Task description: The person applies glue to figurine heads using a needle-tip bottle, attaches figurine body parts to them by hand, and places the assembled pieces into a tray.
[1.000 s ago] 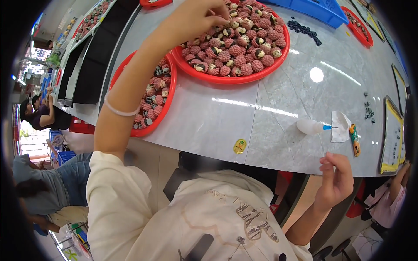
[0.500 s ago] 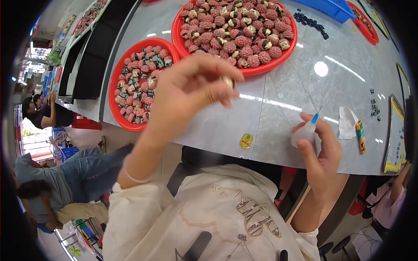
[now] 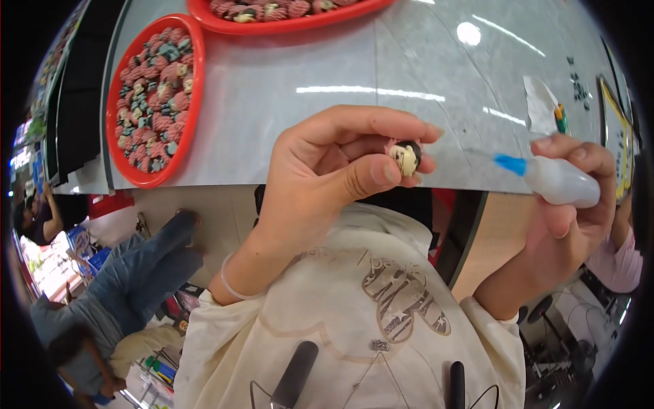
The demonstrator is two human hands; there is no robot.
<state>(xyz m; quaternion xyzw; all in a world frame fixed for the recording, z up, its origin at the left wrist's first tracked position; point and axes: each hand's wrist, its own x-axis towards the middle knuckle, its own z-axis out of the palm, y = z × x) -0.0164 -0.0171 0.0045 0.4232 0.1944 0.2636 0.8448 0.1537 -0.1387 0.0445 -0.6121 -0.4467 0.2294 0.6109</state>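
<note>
Between the thumb and fingertips of my left hand (image 3: 320, 160), a small figurine piece (image 3: 405, 157) is pinched, with a cream face, black on top and pink at its back. In my right hand (image 3: 560, 238) lies a translucent white squeeze bottle (image 3: 564, 183), tilted so that its blue cap (image 3: 509, 164) points left at the piece. A thin needle tip seems to extend from the cap, with a gap left before the figurine. Both hands are above the table's near edge.
An oval red basin (image 3: 194, 102) with many pink, cream and grey pieces stands at left. A bigger red basin (image 3: 293, 28) is cut off at the top. White paper (image 3: 538, 102) lies at right, near small dark pieces (image 3: 579, 82). Another person (image 3: 129, 286) is at lower left.
The view has shifted downward. My left hand has come nearer my body with the figurine piece turned face-up. My right hand has tipped the bottle from upright to pointing left.
</note>
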